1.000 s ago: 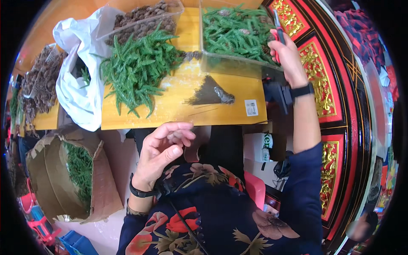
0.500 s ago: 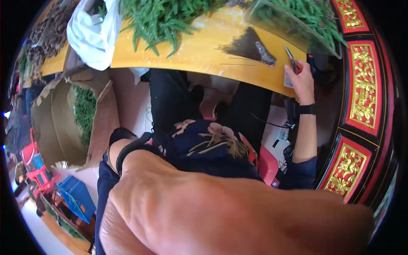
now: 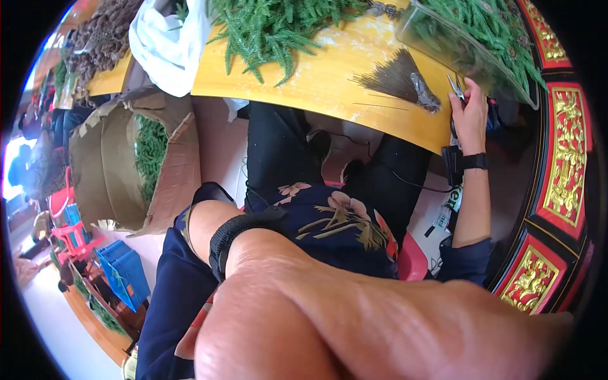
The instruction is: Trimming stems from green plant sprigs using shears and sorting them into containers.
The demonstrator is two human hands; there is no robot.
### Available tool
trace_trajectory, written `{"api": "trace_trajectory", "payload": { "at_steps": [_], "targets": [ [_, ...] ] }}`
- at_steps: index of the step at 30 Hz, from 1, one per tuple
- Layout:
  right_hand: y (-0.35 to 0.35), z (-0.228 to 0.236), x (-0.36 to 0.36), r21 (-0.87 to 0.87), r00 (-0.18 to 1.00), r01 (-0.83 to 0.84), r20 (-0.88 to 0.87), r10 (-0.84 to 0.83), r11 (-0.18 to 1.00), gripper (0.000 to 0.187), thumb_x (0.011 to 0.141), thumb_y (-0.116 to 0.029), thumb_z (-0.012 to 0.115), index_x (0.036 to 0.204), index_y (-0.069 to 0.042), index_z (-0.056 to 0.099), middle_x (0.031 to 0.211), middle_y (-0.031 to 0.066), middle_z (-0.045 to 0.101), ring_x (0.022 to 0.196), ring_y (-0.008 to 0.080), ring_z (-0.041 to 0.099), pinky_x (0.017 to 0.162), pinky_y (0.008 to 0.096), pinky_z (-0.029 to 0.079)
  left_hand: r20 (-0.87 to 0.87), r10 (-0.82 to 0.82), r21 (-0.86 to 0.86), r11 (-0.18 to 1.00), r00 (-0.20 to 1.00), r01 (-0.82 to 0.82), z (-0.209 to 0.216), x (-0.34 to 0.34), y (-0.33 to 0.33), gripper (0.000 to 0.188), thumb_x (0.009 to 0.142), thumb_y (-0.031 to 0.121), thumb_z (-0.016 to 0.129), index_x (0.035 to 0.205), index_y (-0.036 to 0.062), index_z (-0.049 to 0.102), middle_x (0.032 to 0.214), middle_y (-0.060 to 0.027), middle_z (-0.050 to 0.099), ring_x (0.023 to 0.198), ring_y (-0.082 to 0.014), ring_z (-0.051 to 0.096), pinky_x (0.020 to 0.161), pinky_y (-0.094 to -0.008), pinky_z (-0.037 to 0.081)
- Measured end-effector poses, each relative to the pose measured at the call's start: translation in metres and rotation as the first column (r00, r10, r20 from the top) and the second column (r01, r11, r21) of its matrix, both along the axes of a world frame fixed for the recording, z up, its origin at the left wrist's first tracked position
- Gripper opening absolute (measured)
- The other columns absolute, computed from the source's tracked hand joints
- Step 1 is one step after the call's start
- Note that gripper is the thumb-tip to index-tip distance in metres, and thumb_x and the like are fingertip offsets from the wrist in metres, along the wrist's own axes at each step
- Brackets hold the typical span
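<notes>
My right hand (image 3: 470, 126), with a dark band at its wrist, is at the right end of the yellow table. Its fingers are closed round a small pair of scissors (image 3: 455, 86), blades pointing away from me. Just left of it lies a fan-shaped bundle of thin dark wires (image 3: 405, 79), bound at its narrow end; a few loose wires lie beside it. My left hand (image 3: 380, 316) is raised very close to the camera and fills the lower picture. A dark band circles its wrist; its fingers are blurred at the right rim and cannot be made out.
Green artificial sprigs (image 3: 272, 38) are heaped on the yellow table (image 3: 316, 79), beside a white plastic bag (image 3: 168, 50). A clear tub (image 3: 468, 57) holds more sprigs. A cardboard box (image 3: 114, 164) with greenery stands at left, near a blue crate (image 3: 123, 272). Carved red-and-gold panels (image 3: 565, 161) border the right.
The view has shifted, so the table and box sit farther right. My left hand has moved close before the camera. The scissors' blades now show apart at the tips; my right hand stays near the wires.
</notes>
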State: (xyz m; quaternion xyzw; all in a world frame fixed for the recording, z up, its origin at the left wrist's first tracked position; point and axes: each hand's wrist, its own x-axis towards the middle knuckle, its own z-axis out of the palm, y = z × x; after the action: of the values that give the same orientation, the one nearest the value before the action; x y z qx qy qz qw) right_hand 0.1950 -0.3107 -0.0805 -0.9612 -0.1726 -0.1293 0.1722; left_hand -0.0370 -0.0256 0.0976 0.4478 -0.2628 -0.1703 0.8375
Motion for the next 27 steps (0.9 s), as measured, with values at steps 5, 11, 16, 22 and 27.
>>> {"api": "trace_trajectory", "payload": {
  "at_steps": [5, 11, 16, 22, 27],
  "targets": [
    [0.002, 0.005, -0.008, 0.078, 0.997, -0.057, -0.038, 0.06, 0.995, 0.044, 0.083, -0.016, 0.068, 0.122, -0.005, 0.053, 0.098, 0.0155, 0.059, 0.092, 0.0307, 0.057, 0.083, 0.0391, 0.046, -0.064, -0.094, 0.006, 0.995, 0.994, 0.095, 0.0, 0.011, -0.032, 0.022, 0.093, 0.021, 0.057, 0.095, -0.0003, 0.06, 0.081, -0.0099, 0.062, 0.077, -0.0156, 0.059, 0.067, -0.0283, 0.049],
    [0.019, 0.02, -0.018, 0.043, 0.969, -0.143, 0.208, 0.131, 0.989, 0.034, 0.083, -0.012, 0.067, 0.115, -0.005, 0.058, 0.097, 0.0147, 0.059, 0.091, 0.0309, 0.058, 0.081, 0.0379, 0.046, -0.141, -0.21, 0.017, 0.977, 0.967, 0.214, -0.003, 0.023, -0.05, 0.021, 0.094, 0.02, 0.055, 0.094, -0.0002, 0.06, 0.081, -0.0078, 0.061, 0.076, -0.0136, 0.058, 0.067, -0.0269, 0.048],
    [0.059, 0.04, -0.049, 0.153, 0.964, -0.267, 0.025, 0.266, 0.952, 0.023, 0.082, -0.006, 0.064, 0.105, -0.003, 0.062, 0.1, 0.0133, 0.06, 0.092, 0.0313, 0.059, 0.078, 0.0376, 0.048, -0.209, -0.342, -0.019, 0.938, 0.916, 0.346, 0.007, 0.025, -0.072, 0.021, 0.095, 0.019, 0.053, 0.094, -0.0002, 0.06, 0.081, -0.0061, 0.061, 0.076, -0.0118, 0.058, 0.067, -0.0257, 0.048],
    [0.109, 0.028, -0.048, 0.044, 0.935, -0.355, 0.036, 0.353, 0.934, 0.023, 0.08, -0.002, 0.063, 0.102, -0.001, 0.061, 0.1, 0.0129, 0.06, 0.09, 0.033, 0.06, 0.075, 0.0385, 0.05, -0.416, -0.355, 0.013, 0.918, 0.837, 0.396, -0.007, 0.059, -0.064, 0.018, 0.094, 0.018, 0.057, 0.098, 0.0006, 0.061, 0.082, -0.0024, 0.06, 0.076, -0.0079, 0.058, 0.068, -0.0224, 0.048],
    [0.11, 0.013, -0.05, 0.394, 0.935, -0.323, -0.007, 0.354, 0.861, 0.014, 0.081, -0.006, 0.06, 0.093, 0.002, 0.058, 0.092, 0.0159, 0.057, 0.086, 0.0355, 0.06, 0.072, 0.0425, 0.05, -0.021, 0.264, 0.643, 0.743, 0.964, -0.189, -0.055, 0.112, -0.005, 0.016, 0.093, 0.014, 0.059, 0.103, 0.0014, 0.062, 0.089, 0.0002, 0.063, 0.082, -0.0062, 0.057, 0.073, -0.0215, 0.046]
  ]
}}
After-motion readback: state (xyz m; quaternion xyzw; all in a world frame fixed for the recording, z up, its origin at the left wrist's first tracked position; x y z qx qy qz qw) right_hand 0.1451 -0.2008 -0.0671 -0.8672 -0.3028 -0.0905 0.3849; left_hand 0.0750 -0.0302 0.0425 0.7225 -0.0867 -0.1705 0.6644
